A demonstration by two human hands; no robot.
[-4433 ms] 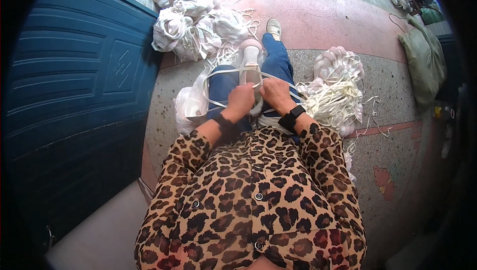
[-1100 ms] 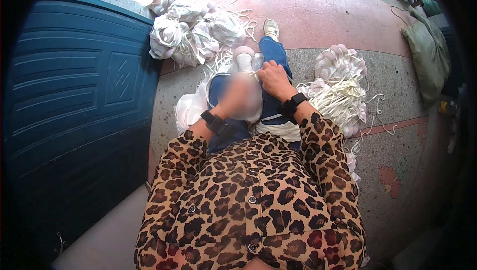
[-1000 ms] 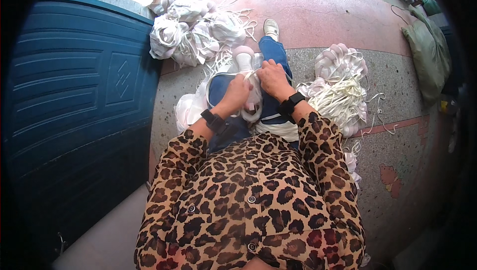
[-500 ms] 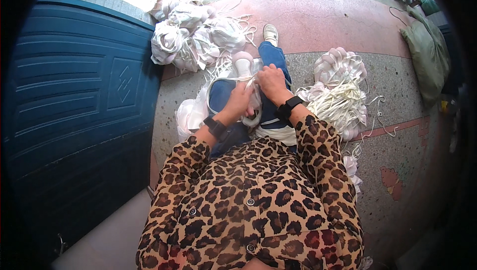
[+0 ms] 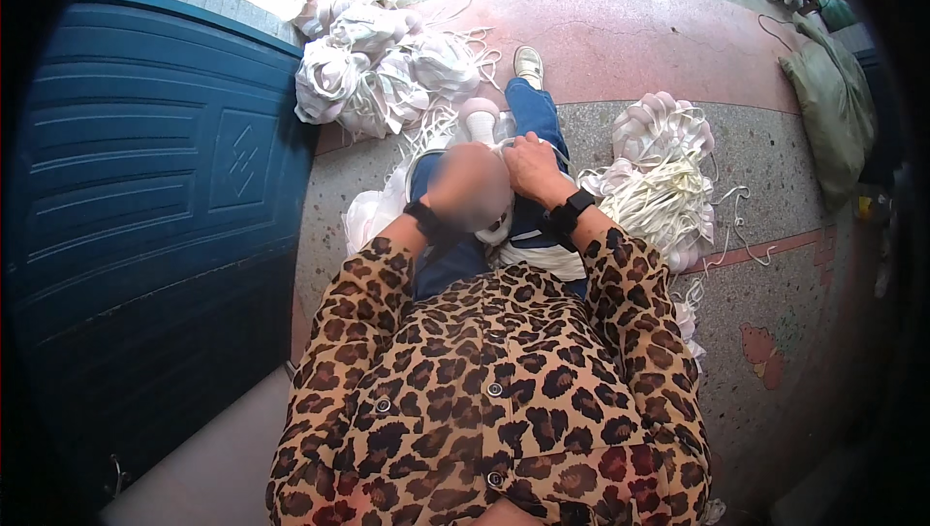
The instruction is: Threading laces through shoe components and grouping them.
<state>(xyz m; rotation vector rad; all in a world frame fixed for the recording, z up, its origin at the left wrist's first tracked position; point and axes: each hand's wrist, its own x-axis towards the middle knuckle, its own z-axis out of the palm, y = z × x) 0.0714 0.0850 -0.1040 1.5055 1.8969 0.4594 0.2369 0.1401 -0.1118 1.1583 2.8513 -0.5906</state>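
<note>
On my lap lies a white and pink shoe upper (image 5: 480,121), its rounded toe pointing away from me. My left hand (image 5: 469,187) covers the left and middle part of the upper; it is blurred, so its fingers do not show. Right beside it, my right hand (image 5: 533,168) is closed at the upper's right edge. Its fingertips pinch a white shoelace (image 5: 557,149), part of which trails off to the right over my knee. The upper's lacing is mostly hidden under my hands.
A large heap of white shoe uppers (image 5: 373,61) lies ahead on the left. To the right are stacked pink and white uppers (image 5: 659,129) and a bundle of cream laces (image 5: 664,199). A blue panelled door (image 5: 145,139) stands at left, a grey-green sack (image 5: 828,109) at far right.
My left hand has moved up and slightly right, covering more of the upper. My right hand has shifted a little and stays closed near the upper's right edge.
</note>
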